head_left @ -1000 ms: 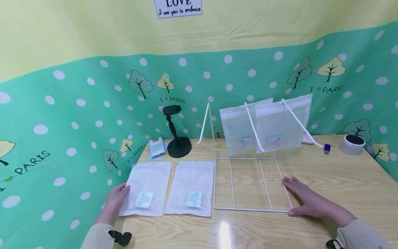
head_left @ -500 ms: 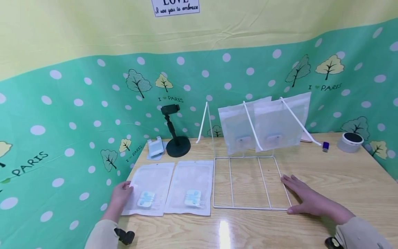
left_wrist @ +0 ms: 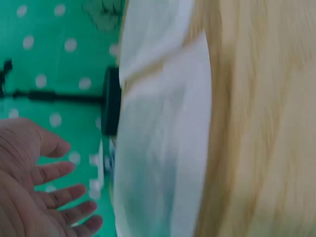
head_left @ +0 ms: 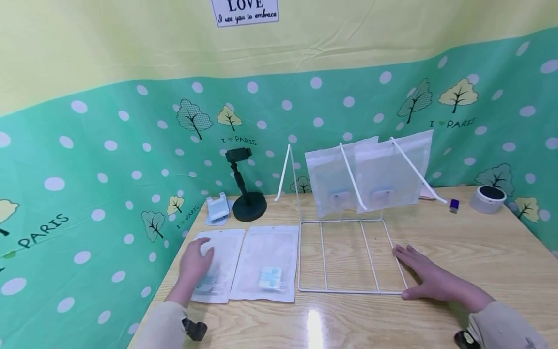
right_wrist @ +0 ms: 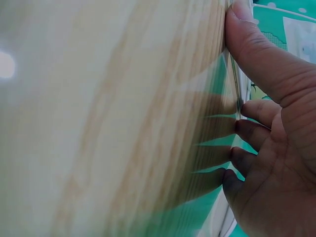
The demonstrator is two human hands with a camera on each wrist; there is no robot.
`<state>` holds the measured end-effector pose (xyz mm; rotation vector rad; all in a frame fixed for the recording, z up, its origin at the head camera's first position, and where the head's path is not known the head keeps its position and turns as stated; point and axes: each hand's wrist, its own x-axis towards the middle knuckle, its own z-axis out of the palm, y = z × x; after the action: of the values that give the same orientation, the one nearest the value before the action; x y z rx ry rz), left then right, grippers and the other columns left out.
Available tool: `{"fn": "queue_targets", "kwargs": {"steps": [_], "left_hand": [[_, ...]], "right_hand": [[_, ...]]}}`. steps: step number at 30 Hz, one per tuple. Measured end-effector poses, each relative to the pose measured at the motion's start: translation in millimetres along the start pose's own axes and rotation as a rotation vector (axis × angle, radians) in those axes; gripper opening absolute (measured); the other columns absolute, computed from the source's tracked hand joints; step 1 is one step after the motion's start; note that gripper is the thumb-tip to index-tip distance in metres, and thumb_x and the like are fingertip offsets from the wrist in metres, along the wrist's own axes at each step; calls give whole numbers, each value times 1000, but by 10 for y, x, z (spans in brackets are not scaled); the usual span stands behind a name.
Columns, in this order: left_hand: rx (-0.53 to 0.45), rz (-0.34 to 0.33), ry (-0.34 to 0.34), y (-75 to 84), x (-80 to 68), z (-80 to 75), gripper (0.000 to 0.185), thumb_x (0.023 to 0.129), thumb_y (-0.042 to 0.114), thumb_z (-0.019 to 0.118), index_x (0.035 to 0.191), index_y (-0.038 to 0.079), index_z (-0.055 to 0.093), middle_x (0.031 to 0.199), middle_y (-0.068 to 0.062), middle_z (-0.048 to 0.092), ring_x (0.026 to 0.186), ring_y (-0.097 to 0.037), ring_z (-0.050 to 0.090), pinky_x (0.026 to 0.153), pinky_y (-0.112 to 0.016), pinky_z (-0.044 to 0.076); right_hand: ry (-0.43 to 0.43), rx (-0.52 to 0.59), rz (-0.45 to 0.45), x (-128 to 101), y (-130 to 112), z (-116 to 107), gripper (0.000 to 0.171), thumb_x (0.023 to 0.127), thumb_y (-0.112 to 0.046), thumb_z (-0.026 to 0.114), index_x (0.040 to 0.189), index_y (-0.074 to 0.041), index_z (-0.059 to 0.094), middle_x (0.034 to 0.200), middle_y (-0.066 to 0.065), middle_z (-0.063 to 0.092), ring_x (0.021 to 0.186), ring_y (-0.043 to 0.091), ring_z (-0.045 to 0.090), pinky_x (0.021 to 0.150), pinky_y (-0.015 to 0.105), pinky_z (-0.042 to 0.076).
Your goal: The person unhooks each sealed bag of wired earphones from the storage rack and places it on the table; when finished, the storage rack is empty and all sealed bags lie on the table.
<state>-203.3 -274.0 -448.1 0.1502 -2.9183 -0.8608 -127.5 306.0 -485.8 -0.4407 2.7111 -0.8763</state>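
Note:
My left hand (head_left: 194, 262) hovers over the left of two flat, white frosted zip pouches (head_left: 227, 257), covering part of it. In the left wrist view that hand (left_wrist: 42, 180) has spread, relaxed fingers with nothing between them. Beside it lies the second pouch (head_left: 271, 249), a small blue-and-white packet showing through its lower half. My right hand (head_left: 429, 280) rests at the right side of a white wire rack (head_left: 340, 292), thumb by the front corner and straight fingers along the side wire. Two similar pouches, one on the middle hook (head_left: 329, 179) and one on the right hook (head_left: 390, 172), hang from the rack.
The rack's left hook (head_left: 284, 172) carries nothing. Behind the pouches stand a black stand with a round base (head_left: 250, 207) and a pale blue phone holder (head_left: 218, 208). A purple-capped small item (head_left: 454, 206) and a white round container (head_left: 488, 202) stand back right, before a green curtain (head_left: 109, 194).
My left hand has let go of the left pouch's edge and moved right and up over it. That pouch had shifted slightly right, closer to its neighbour. The right hand stays at the rack.

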Motion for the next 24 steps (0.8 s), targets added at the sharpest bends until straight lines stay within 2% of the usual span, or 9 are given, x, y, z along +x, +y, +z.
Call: {"fn": "queue_targets", "kwargs": {"steps": [6, 11, 14, 18, 21, 24], "left_hand": [[-57, 213, -103, 584, -86, 339, 46, 95, 20, 63, 137, 5, 52, 140, -19, 50, 130, -38, 45, 106, -55, 36], [-8, 414, -250, 960, -197, 626, 51, 95, 26, 64, 140, 8, 50, 143, -13, 49, 133, -31, 44, 109, -50, 35], [60, 516, -330, 1106, -235, 786, 56, 94, 31, 65, 142, 8, 47, 144, -12, 47, 133, -29, 44, 109, -47, 36], [181, 590, -413, 1248, -275, 966, 71, 89, 43, 68, 147, 12, 41, 149, -13, 41, 138, -29, 38, 113, -49, 30], [257, 624, -463, 1310, -297, 1072, 84, 84, 56, 68, 150, 14, 38, 154, -12, 35, 143, -29, 29, 115, -54, 21], [280, 634, -494, 1337, -299, 1149, 93, 80, 63, 68, 151, 14, 36, 157, -12, 30, 146, -30, 20, 116, -56, 14]], "right_hand": [[-6, 1, 13, 4, 5, 3, 111, 71, -51, 80, 151, 2, 26, 155, 31, 17, 137, 59, 10, 104, 74, 12], [-6, 1, 6, 5, 5, 6, 110, 71, -50, 80, 151, 3, 26, 155, 31, 17, 137, 59, 10, 104, 74, 12], [2, -1, -18, 0, 4, 6, 110, 71, -49, 80, 151, 4, 26, 154, 31, 17, 136, 60, 10, 103, 75, 12], [6, 7, -34, -8, 1, -5, 108, 72, -48, 79, 150, 5, 26, 154, 32, 17, 136, 60, 10, 103, 75, 12], [0, 14, -32, -10, 3, -9, 108, 73, -48, 79, 150, 5, 26, 154, 32, 17, 136, 60, 10, 103, 75, 12], [-2, 14, -32, -8, 8, -7, 107, 73, -48, 79, 150, 5, 26, 154, 32, 17, 136, 60, 9, 103, 75, 12]]}}
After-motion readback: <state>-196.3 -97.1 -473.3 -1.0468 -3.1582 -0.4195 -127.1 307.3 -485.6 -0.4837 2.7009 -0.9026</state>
